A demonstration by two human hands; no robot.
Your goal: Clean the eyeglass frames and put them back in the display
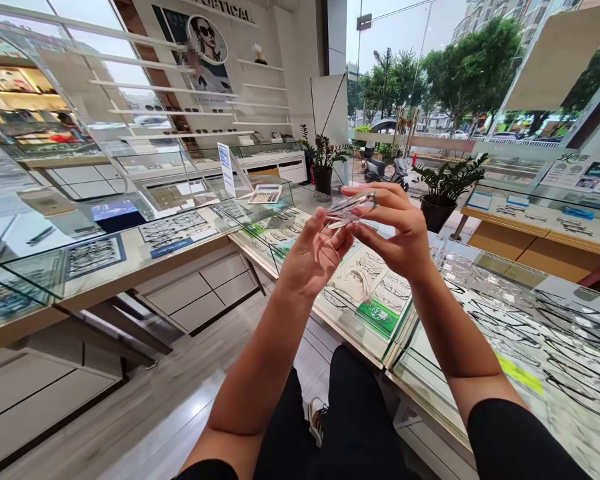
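A pair of eyeglasses (349, 211) with clear lenses and thin frame is held up in front of me, above the glass counter. My left hand (316, 252) is closed on its left side, thumb raised and fingers curled underneath. From the right, my right hand (393, 223) pinches the other side between thumb and fingers. The fingers cover parts of the frame, so its full shape is hidden. Below the hands, a crumpled pale cloth (353, 285) lies on the counter beside a green packet (379, 317).
Glass display counters (400, 353) holding rows of eyeglasses (505, 327) run ahead and to the right. Another counter (95, 280) stretches left. A calculator (265, 194) and a standing sign (227, 170) stand farther back. Potted plants (437, 193) stand beyond the counter, near the windows.
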